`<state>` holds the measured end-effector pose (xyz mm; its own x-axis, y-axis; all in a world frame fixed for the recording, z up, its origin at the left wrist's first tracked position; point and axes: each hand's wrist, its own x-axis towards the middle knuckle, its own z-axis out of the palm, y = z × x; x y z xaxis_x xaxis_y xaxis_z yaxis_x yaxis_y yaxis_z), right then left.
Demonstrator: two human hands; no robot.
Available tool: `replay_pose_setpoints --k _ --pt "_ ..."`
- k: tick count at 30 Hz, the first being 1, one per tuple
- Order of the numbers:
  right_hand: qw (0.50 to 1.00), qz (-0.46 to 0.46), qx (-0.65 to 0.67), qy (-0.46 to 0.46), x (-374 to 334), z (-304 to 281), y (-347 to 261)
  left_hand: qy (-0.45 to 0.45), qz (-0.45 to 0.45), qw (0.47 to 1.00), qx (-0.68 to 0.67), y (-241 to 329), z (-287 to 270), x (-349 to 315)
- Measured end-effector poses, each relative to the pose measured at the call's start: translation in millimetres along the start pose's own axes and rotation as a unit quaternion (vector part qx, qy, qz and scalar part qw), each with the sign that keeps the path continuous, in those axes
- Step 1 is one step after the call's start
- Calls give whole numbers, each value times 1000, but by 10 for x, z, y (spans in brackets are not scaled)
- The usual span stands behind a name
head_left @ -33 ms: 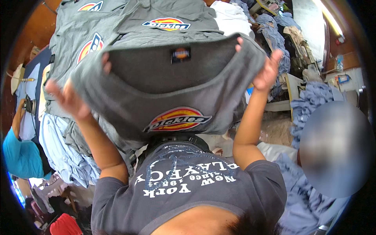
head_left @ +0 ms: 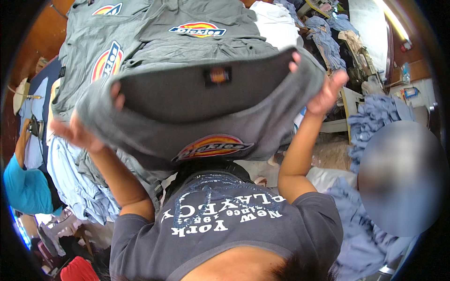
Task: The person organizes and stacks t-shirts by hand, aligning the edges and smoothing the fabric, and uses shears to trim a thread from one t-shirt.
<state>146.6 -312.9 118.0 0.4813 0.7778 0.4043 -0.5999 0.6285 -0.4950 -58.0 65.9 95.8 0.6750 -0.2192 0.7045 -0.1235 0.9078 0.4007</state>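
Observation:
A grey T-shirt [head_left: 154,136] with a red, yellow and white oval logo hangs before my body, its neck opening pulled wide. My left hand [head_left: 86,133] holds its left shoulder, fingertips inside the neckline and thumb outside. My right hand [head_left: 324,96] holds the right shoulder likewise, with its thumb stretched outward. The collar's dark label [head_left: 218,76] shows on the inside back. Just beyond the held shirt, more grey T-shirts [head_left: 154,35] with the same kind of logo lie spread in layers. The held shirt's lower part is hidden by its own folds.
A white garment [head_left: 276,23] lies beside the grey shirts. Light blue garments [head_left: 79,180] hang in a pile at left. Another person in a blue top [head_left: 28,187] works at far left with an iron. Blue clothes [head_left: 375,119] are heaped at right, near a person whose face is blurred.
My hands have moved slightly apart and down, stretching the neckline wider. The shirt's front and its logo have dropped a little toward my body.

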Motion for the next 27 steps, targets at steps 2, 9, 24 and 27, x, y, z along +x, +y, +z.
replay_pose_setpoints --k 2,9,24,27 --pt "996 -53 -56 -42 -373 209 -4 -53 0 998 -38 8 263 -161" --pt "946 -81 -312 -8 -1521 382 -365 116 -21 983 144 -155 829 -682" --pt "949 175 -81 249 341 -1842 -34 495 -70 859 111 -148 -1490 -21" --pt "947 208 -27 242 147 -1606 -32 496 -99 856 104 -68 -1427 -262"
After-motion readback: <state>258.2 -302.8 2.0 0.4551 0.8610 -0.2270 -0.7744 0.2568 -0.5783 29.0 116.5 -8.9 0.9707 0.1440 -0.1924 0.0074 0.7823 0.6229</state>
